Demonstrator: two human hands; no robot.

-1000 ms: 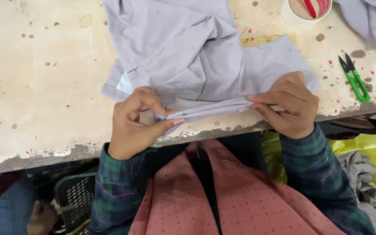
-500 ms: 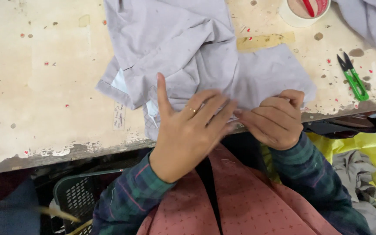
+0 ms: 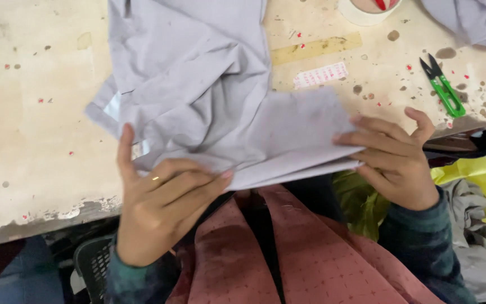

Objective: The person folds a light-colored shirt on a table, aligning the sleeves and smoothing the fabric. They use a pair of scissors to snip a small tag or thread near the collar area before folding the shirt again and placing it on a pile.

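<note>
Left hand: left hand (image 3: 158, 211) lies at the near edge of the desk, fingers stretched flat and close together over the folded edge of the cloth, thumb raised to the left, a ring on one finger; it presses the cloth rather than closing round it.
Right hand: right hand (image 3: 397, 157) pinches the right end of the same folded edge, fingers on top, the rest underneath out of sight.
Cloth: pale grey cloth (image 3: 209, 107) spreads from the far side of the desk to the near edge, rumpled in the middle, with its near part folded over into a flat flap between the two hands.
Progress: one fold along the near edge looks made and is being held flat; the rest of the cloth is loose and unsmoothed, so most of the work seems left.
Desk: worn cream desk (image 3: 29, 112), speckled with red and brown spots.
Snips: green thread snips (image 3: 442, 87) lie far right, well apart from the hands.
Container: white round tub (image 3: 361, 11) at the far edge, cut off by the frame; something red shows inside, too little to tell what.
More cloth: another grey piece (image 3: 473, 22) at the far right corner.
</note>
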